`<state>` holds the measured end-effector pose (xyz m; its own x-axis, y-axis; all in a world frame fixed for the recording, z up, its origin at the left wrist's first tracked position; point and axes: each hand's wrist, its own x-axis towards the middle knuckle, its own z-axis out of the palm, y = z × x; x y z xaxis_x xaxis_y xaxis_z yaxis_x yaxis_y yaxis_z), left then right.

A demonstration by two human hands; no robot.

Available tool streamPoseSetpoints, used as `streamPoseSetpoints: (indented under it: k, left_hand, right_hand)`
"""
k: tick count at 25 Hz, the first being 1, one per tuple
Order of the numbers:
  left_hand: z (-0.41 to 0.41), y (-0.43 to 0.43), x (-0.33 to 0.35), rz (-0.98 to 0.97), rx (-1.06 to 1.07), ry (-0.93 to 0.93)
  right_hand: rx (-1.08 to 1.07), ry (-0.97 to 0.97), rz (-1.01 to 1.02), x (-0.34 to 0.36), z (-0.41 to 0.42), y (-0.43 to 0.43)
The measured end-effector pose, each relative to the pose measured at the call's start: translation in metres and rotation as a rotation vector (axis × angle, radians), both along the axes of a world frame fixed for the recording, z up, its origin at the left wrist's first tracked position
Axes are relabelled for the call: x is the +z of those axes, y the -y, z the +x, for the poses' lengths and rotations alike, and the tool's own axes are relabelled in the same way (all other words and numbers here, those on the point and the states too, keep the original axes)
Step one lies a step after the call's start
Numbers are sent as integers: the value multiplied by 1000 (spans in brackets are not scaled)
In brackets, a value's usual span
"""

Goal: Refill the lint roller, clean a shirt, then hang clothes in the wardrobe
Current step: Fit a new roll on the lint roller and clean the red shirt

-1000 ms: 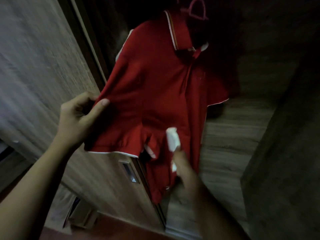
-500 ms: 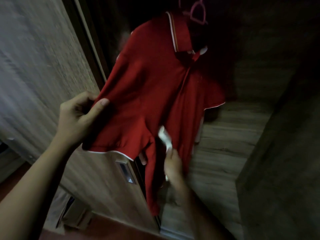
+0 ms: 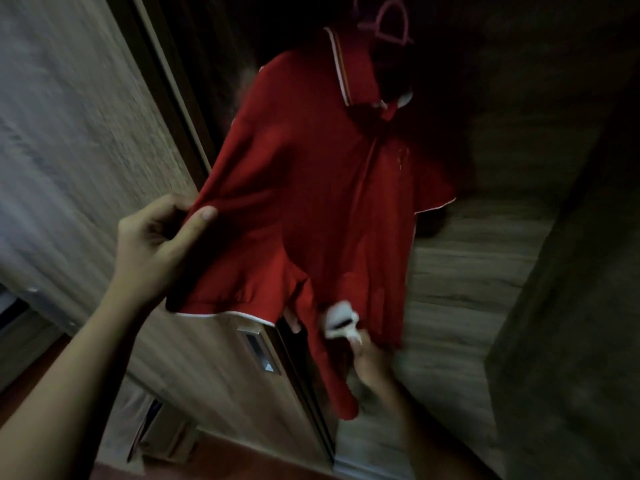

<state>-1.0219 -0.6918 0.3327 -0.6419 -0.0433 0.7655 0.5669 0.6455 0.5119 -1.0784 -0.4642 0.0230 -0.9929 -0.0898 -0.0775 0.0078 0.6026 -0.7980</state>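
1. Here, a red polo shirt [image 3: 322, 188] hangs from a pink hanger [image 3: 388, 27] in the dark opening of a wardrobe [image 3: 467, 271], its front turned to the person.
2. The shirt is plain red, with thin white piping along the edge of the collar [image 3: 346, 64] and along the sleeve hems. A faint emblem shows on the chest, too dim to read.
3. The left hand [image 3: 156, 244] pinches the fabric at the sleeve side between thumb and curled fingers. It draws that side out towards the wood-grain wardrobe door [image 3: 69, 133], so the cloth is stretched taut.
4. The right hand [image 3: 372, 363] has its grip clenched round a lint roller [image 3: 341, 322]. The roller's white head lies against the lower front of the shirt, near the hem. This part is blurred.
5. A recessed metal handle [image 3: 259, 351] sits in the door's edge, just below the stretched sleeve.
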Motion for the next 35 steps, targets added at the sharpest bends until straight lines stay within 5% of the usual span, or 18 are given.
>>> streamPoseSetpoints:
  k: [10, 15, 17, 24, 26, 31, 35]
  left_hand:
    - [0, -4, -4, -9, 13, -9]
    - [-1, -1, -5, -4, 15, 11]
    - [0, 1, -5, -9, 17, 22]
    - [0, -3, -7, 15, 34, 17]
    - [0, -2, -7, 21, 40, 19]
    - [1, -2, -4, -19, 65, 18]
    - [8, -12, -7, -80, 167, -8]
  right_hand:
    - [-332, -531, -363, 163, -116, -35]
    - [-199, 17, -93, -4, -49, -17]
    - [-233, 59, -104, -23, -28, -17]
    - [-367, -500, -427, 180, -119, -33]
    - [-307, -580, -423, 190, -113, -25]
    - [-28, -98, -211, 51, -42, 2]
    - [-133, 54, -332, 17, -13, -17]
